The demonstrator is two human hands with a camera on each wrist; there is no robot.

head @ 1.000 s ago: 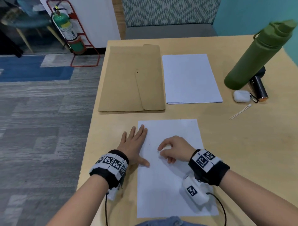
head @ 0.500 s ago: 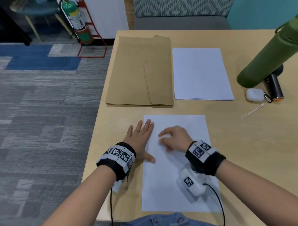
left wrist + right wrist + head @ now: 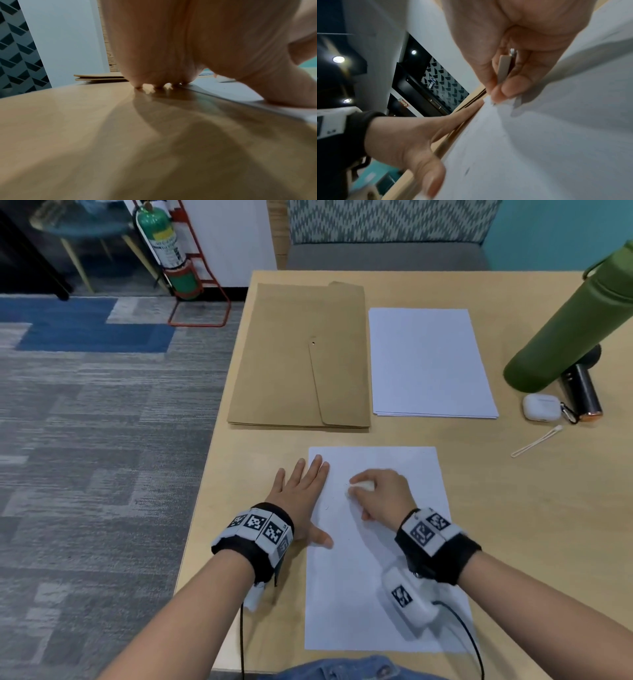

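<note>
A white sheet of paper (image 3: 376, 583) lies on the wooden table (image 3: 513, 508) in front of me. My left hand (image 3: 301, 494) lies flat with straight fingers on the sheet's left edge, thumb on the paper. My right hand (image 3: 380, 494) rests on the upper part of the sheet and pinches a small white eraser (image 3: 361, 486) against the paper. In the right wrist view the eraser (image 3: 503, 70) sits between thumb and fingers, its tip on the paper (image 3: 556, 148), with the left hand (image 3: 406, 135) beside it. The left wrist view shows the left hand (image 3: 171, 40) with fingertips down at the sheet's edge (image 3: 231, 89).
Brown envelopes (image 3: 301, 357) and a stack of white paper (image 3: 428, 361) lie further back. At the right stand a green bottle (image 3: 575, 326), a black cylinder (image 3: 582, 395), a white earbud case (image 3: 541, 405) and a thin white stick (image 3: 536, 441). The table's left edge (image 3: 205, 508) runs just beside my left hand.
My right hand has slid a little further up the sheet with the eraser. The left hand has stayed flat on the sheet's left edge.
</note>
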